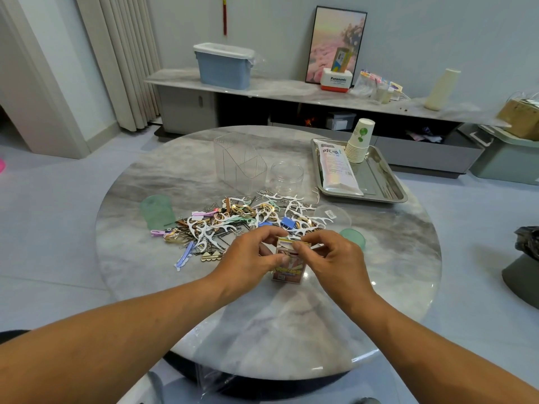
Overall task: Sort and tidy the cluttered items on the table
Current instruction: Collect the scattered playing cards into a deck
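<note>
1. Holding a small printed box [288, 265] upright on the round marble table [262, 330], both hands work at its top edge; the box is the landmark for what follows.
2. To the box's left, the left hand [250, 255] curls round its side, thumb across the front, probably to steady it.
3. Left of the box and further back, a green translucent cup [157, 211] lies on its side, beside the heap.
4. Just behind the box lies the unsorted heap [248, 220]: white floss picks, hair clips, bobby pins and a blue binder clip [287, 222], all mixed together.
5. Further behind the box stand a clear divided organizer [239, 161] and a clear round jar [287, 176], likely meant to receive the sorted kinds.
6. At the box's right, the right hand [335, 258] pinches the top flap with curled fingertips, seemingly opening or closing it.
7. Right of the box, a green lid [354, 236] and a clear lid [332, 215] lie flat.
8. Behind and right of the box, a steel tray [388, 188] holds stacked paper cups [360, 141] and a flat packet [338, 167].
9. Beyond the table, a low marble-topped cabinet [291, 91] carries a blue bin [223, 67] and a framed picture [335, 45]; the floor is pale tile.
</note>
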